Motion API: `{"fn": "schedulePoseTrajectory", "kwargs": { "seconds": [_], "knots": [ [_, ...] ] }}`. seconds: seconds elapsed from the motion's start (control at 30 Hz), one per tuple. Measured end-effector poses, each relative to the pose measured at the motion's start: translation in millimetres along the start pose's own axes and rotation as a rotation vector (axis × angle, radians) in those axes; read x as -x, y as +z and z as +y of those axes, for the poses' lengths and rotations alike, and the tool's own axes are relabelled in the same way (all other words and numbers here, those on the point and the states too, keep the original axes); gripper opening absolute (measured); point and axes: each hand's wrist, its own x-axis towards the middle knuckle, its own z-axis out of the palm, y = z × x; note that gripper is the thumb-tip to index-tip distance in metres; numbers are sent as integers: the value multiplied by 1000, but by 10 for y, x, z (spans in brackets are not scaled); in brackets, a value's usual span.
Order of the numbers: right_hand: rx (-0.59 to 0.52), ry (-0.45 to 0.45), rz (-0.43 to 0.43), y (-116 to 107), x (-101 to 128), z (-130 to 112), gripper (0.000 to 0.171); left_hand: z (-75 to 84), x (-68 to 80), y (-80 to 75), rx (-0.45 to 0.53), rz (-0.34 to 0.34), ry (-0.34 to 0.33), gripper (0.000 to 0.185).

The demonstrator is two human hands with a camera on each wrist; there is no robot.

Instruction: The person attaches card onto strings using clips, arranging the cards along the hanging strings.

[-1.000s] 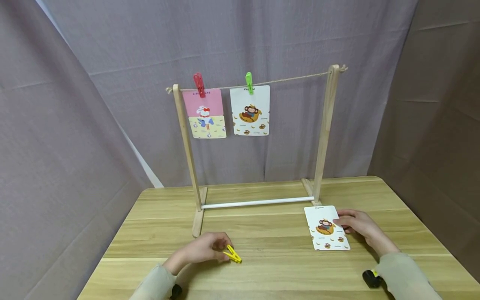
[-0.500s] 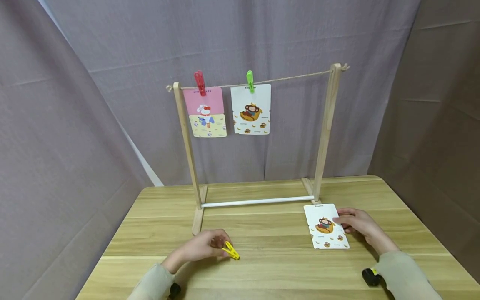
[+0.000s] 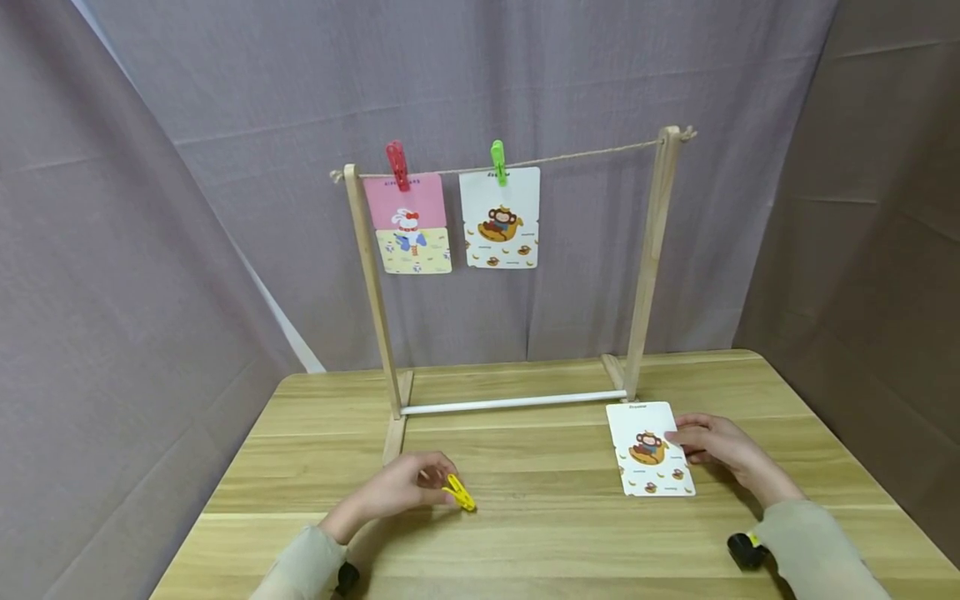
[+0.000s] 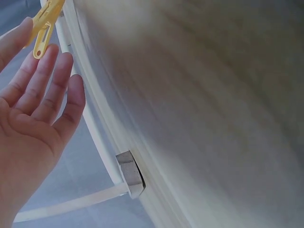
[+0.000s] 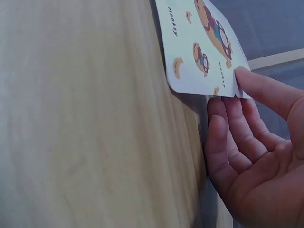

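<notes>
My left hand (image 3: 408, 486) pinches a yellow clothespin (image 3: 461, 493) between thumb and fingers, low over the table's left half. In the left wrist view the clothespin (image 4: 45, 26) sits at the fingertips, its far end cut off by the frame. At the right, my right hand (image 3: 723, 450) holds a white monkey card (image 3: 637, 467) by its right edge. The right wrist view has the thumb on top of the card (image 5: 190, 57) and the other fingers beneath it. On the rope (image 3: 592, 156), a red clothespin (image 3: 397, 165) holds a pink and yellow rabbit card (image 3: 412, 250), and a green clothespin (image 3: 498, 162) holds another monkey card (image 3: 480, 183).
A wooden stand with a left post (image 3: 372, 292) and right post (image 3: 647, 275) carries the rope. A white rod (image 3: 517, 404) joins the posts low down. Grey curtains (image 3: 585, 308) enclose the wooden table (image 3: 525, 542) behind and at the sides.
The right hand's card has tilted up slightly, its top edge rising a little. My left hand has shifted slightly up and left with the yellow clothespin.
</notes>
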Motion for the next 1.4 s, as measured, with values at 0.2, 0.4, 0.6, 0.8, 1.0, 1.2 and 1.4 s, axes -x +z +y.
{"fn": "schedulePoseTrajectory", "kwargs": {
  "seconds": [0.2, 0.4, 0.6, 0.8, 1.0, 1.2, 1.4],
  "knots": [
    [-32, -28, -13, -28, -5, 11, 58, 25, -5, -56, 3, 12, -18, 25],
    [-62, -47, -12, -17, -7, 0, 60, 23, -10, -98, 0, 21, -13, 28],
    [-59, -47, -4, -21, 10, -25, 64, 62, -12, -145, -6, 28, -13, 32],
    [-64, -61, -5, -33, 29, -45, 63, 80, -11, -192, -12, 36, -4, 31],
    [-58, -68, 2, -46, 21, -59, 64, 81, 2, -262, -30, 57, -10, 33],
    [-70, -73, 14, -57, 7, -66, 62, 98, 27, -363, -32, 88, -4, 32],
    [-98, -80, 18, -70, 20, -91, 60, 129, 35, -459, -34, 129, -3, 29]
  ]
}}
